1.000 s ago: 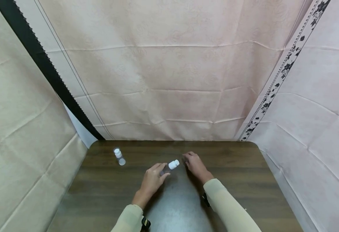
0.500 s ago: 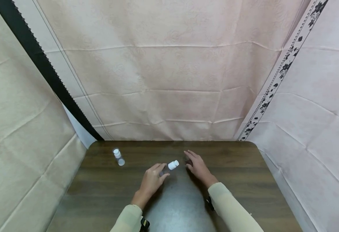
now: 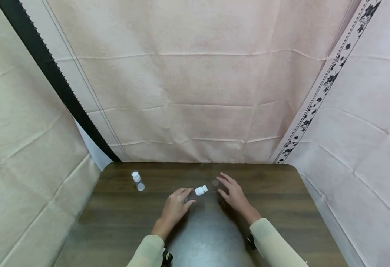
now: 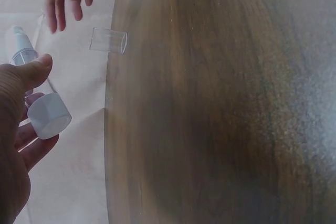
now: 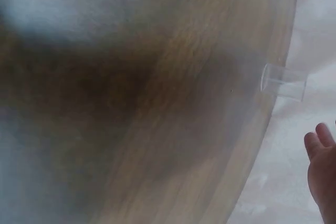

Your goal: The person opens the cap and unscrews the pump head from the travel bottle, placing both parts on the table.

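My left hand (image 3: 175,207) pinches a small pump bottle (image 3: 200,190), tilted, its white pump pointing up and to the right. In the left wrist view the bottle's white base (image 4: 50,116) shows between thumb and fingers, which hide part of its clear body. A clear cap (image 3: 215,183) stands on the table just left of my right hand (image 3: 233,194). That hand's fingers are spread and relaxed, apart from the cap (image 5: 283,82) in the right wrist view. Another bottle (image 3: 137,180) with a white top and clear cover is at the back left.
The brown wooden table (image 3: 115,226) has its far edge close behind the bottle and cap. Pale cloth (image 3: 195,92) hangs behind it and along both sides. A black band (image 3: 53,79) runs down the cloth at left.
My right hand has let go of the clear cap and drawn back to the right, leaving the cap on the table. The left hand holds the pump bottle nearly still.
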### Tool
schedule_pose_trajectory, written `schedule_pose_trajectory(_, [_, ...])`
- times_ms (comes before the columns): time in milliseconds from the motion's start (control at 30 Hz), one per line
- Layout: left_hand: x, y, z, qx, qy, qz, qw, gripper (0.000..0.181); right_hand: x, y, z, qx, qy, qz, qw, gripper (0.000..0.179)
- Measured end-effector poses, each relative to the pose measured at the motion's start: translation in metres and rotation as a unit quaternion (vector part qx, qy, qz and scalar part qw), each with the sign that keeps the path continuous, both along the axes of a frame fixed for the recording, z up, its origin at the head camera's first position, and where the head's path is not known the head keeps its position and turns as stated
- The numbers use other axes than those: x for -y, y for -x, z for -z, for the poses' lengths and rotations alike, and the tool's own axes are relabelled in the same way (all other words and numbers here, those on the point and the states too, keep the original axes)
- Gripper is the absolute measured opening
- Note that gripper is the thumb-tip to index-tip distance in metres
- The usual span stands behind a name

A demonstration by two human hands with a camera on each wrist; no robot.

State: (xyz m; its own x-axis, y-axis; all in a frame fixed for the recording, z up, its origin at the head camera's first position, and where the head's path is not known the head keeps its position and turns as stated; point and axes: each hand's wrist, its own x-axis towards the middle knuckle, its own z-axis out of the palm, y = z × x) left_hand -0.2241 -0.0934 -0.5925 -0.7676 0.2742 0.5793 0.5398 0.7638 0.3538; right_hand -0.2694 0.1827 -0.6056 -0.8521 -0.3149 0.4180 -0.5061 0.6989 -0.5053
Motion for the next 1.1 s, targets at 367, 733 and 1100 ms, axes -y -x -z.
schedule_pose_trajectory(367, [-0.003, -0.002, -0.002, -0.008, 0.031, 0.004, 0.9995, 0.046, -0.010, -0.029, -0.015, -0.002, 0.097, 0.002, 0.9953, 0.051])
schedule_pose_trajectory(733, [-0.013, -0.004, -0.017, -0.063, 0.078, 0.015, 0.9948, 0.049, -0.015, -0.044, -0.033, 0.079, 0.229, -0.025, 0.9699, 0.048])
schedule_pose_trajectory(1100, [-0.026, -0.004, -0.027, -0.080, 0.127, 0.033, 0.9881, 0.042, -0.003, -0.051, -0.044, 0.148, 0.259, -0.011, 0.9544, 0.045])
